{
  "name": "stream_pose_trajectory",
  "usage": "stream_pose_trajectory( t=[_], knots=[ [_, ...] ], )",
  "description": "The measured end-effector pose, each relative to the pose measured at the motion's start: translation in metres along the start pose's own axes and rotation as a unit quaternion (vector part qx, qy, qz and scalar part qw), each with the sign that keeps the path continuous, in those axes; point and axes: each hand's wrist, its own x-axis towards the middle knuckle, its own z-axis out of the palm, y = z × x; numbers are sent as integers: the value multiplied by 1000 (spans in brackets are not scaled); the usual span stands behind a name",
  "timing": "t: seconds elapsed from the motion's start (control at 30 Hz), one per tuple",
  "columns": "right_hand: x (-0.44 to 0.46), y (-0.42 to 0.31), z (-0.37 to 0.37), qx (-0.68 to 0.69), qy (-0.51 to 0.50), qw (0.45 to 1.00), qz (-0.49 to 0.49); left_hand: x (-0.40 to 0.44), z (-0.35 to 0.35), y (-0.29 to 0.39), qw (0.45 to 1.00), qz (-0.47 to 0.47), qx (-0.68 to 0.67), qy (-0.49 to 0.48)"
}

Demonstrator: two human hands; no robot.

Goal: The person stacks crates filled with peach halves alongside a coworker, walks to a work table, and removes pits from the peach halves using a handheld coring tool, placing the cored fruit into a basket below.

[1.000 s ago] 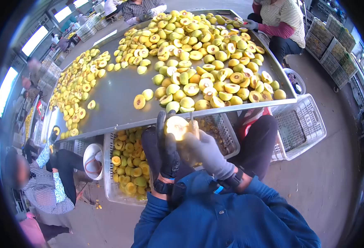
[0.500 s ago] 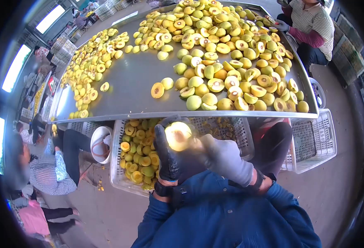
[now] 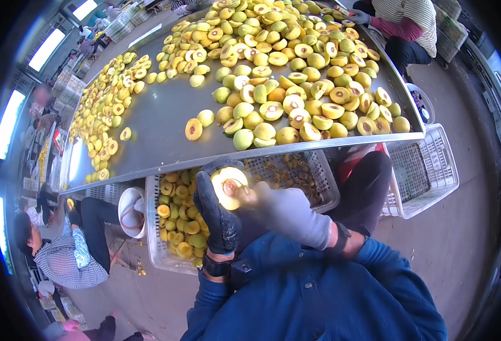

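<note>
My left hand (image 3: 212, 219), in a dark glove, is closed around a halved yellow peach-like fruit (image 3: 223, 183), cut face up with the brown pit area showing. My right hand (image 3: 299, 215), in a pale grey glove, has its fingers closed at the fruit's right edge. Blur hides what those fingers grip. Both hands are just below the near edge of a metal table (image 3: 165, 125). On that table lies a big heap of halved fruit (image 3: 284, 74), with a smaller pile (image 3: 105, 116) of pieces at its left.
Below the table stand a white crate (image 3: 152, 233) of hollowed fruit halves and another crate (image 3: 331, 193) with small brown bits. A white bucket (image 3: 130, 219) and a perforated crate (image 3: 432, 196) flank them. People sit at left (image 3: 71, 261) and far right (image 3: 407, 28).
The view has shifted, so the table sits further left and higher. My left hand still holds the fruit half, whose cut face now shows more clearly. My right hand stays against it.
</note>
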Motion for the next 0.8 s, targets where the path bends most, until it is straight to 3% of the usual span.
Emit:
stream_pose_trajectory(
  t=[0.1, 0.13, 0.23, 0.27, 0.5, 0.6, 0.67, 0.8],
  knots=[
    [-2, 2, 2, 16, -5, 1000, -7, -1, 7, 7, 1000, -7, -9, 5],
    [-2, 0, -1, 30, -3, 1000, -3, -1, 5, 6, 997, 36, 65, 8],
    [-2, -2, -5, 52, -5, 999, -3, 0, 0, 2, 994, 43, 97, 17],
    [-3, -1, -6, 55, -7, 998, -5, -1, 3, 8, 999, 21, 41, 9],
    [-4, 3, -6, 120, -72, 990, 29, -4, 1, 8, 991, 55, 117, 19],
    [-3, 4, -2, 184, -82, 979, 37, -6, -1, 0, 994, 40, 96, 37],
    [-2, 4, -3, 185, -76, 979, 35, -6, 6, 1, 999, 25, 11, 30],
    [-4, 2, -5, 221, -55, 973, 31, -8, 8, -3, 997, 47, 34, 41]
  ],
)
